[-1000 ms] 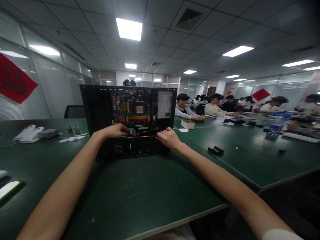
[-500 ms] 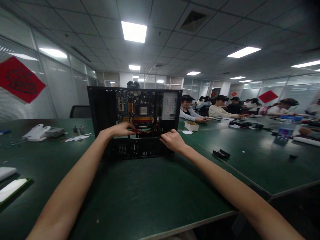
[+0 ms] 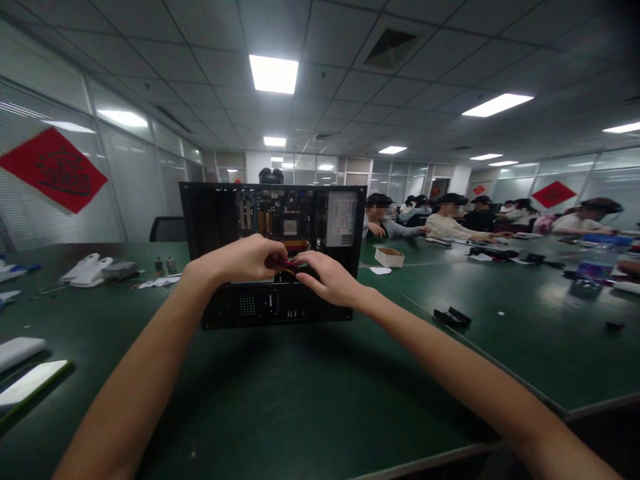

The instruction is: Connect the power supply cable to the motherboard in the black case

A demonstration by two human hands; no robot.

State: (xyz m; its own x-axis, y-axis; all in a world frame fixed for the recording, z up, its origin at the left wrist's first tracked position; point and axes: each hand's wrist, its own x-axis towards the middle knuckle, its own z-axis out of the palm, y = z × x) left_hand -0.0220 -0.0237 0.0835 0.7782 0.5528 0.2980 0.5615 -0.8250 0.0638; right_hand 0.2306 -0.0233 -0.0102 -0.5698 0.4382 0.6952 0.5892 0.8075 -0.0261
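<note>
On the green table [image 3: 300, 400], both hands' grips [image 3: 293, 265] seemingly pinch red cables [image 3: 286, 265] before the open case [image 3: 210, 220].

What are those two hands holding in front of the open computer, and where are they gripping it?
Both the left hand and right hand pinch a red cable between fingertips, mid-length.

Our left hand [image 3: 239, 259] and right hand [image 3: 325, 279] cover most of the red cable [image 3: 286, 265] and the lower part of the open computer case [image 3: 273, 247]. Both our forearms are cut off by the bottom edge. The motherboard [image 3: 277, 217] parts are too small to tell.
</note>
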